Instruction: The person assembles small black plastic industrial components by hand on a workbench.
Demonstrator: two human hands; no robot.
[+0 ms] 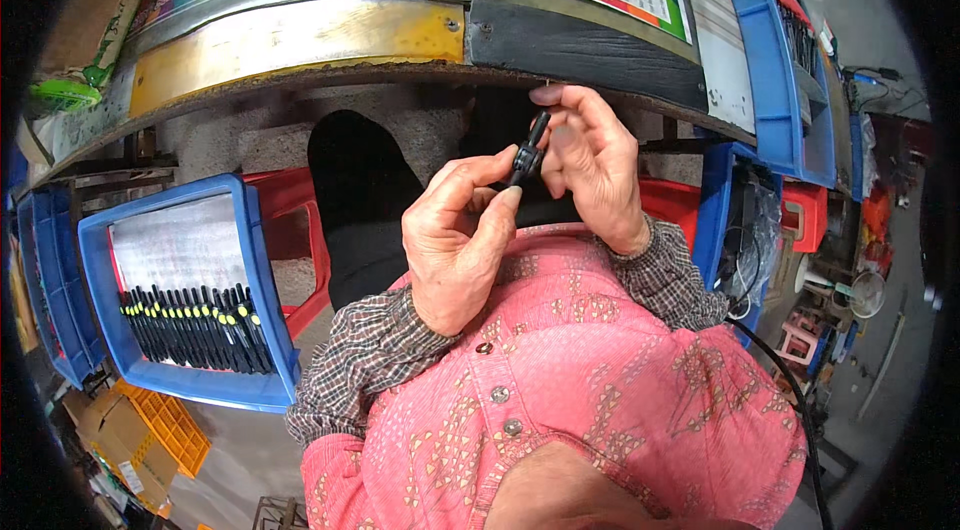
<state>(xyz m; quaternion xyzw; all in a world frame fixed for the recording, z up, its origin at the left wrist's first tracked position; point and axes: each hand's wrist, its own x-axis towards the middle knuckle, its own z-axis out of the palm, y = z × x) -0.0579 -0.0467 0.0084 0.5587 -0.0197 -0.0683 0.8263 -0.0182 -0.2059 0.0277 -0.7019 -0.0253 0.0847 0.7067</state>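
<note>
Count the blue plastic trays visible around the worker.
4, perhaps more hidden: one holding black pens at left, one behind it at far left, one upper right, one at right.

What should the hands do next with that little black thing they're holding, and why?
Probably place it in the blue tray on the person's left. Both the left hand and the right hand pinch one small black part close to the chest, and that tray already holds a neat row of black parts with yellow tips. Whether this part is finished, I cannot tell.
</note>
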